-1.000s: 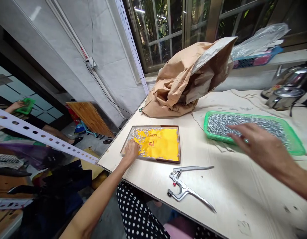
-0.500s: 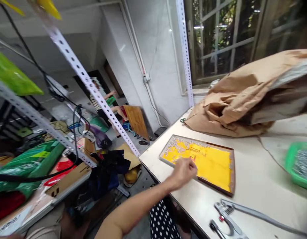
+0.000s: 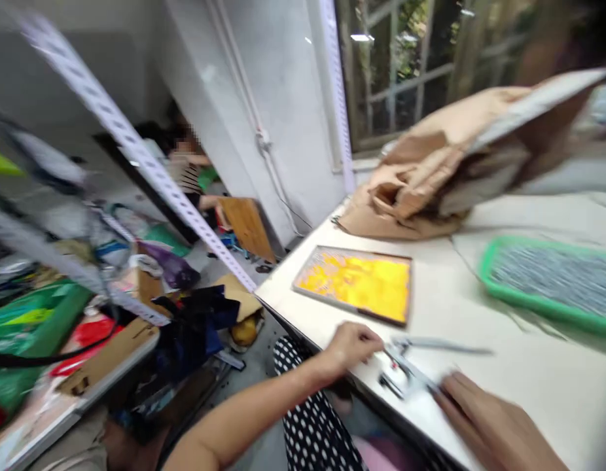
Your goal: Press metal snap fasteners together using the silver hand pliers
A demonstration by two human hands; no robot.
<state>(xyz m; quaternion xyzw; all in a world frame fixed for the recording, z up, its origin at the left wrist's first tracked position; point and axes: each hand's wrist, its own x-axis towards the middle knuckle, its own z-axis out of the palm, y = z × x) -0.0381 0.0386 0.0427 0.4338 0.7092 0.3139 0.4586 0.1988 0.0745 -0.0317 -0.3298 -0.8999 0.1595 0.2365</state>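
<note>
Near the front edge of the tabletop (image 3: 445,275), hand pliers (image 3: 418,375) of grey metal lie between a person's two bare hands. The left hand (image 3: 349,347) is held beside the head of the pliers, palm down. Its grip is bent inward, but blur hides whether the fingertips meet or pinch anything; contact with the tool likewise cannot be told. The right hand (image 3: 484,405) reaches in from the lower right, its fingers at the end of the lower handle; how firmly this grip is closed cannot be judged. The upper handle points right, spread well apart from the lower. Behind the left hand lies a shallow tray (image 3: 349,310) with a yellow bottom and small pieces scattered toward its left side. At right, a green tray (image 3: 543,311) contains many grey pieces.
</note>
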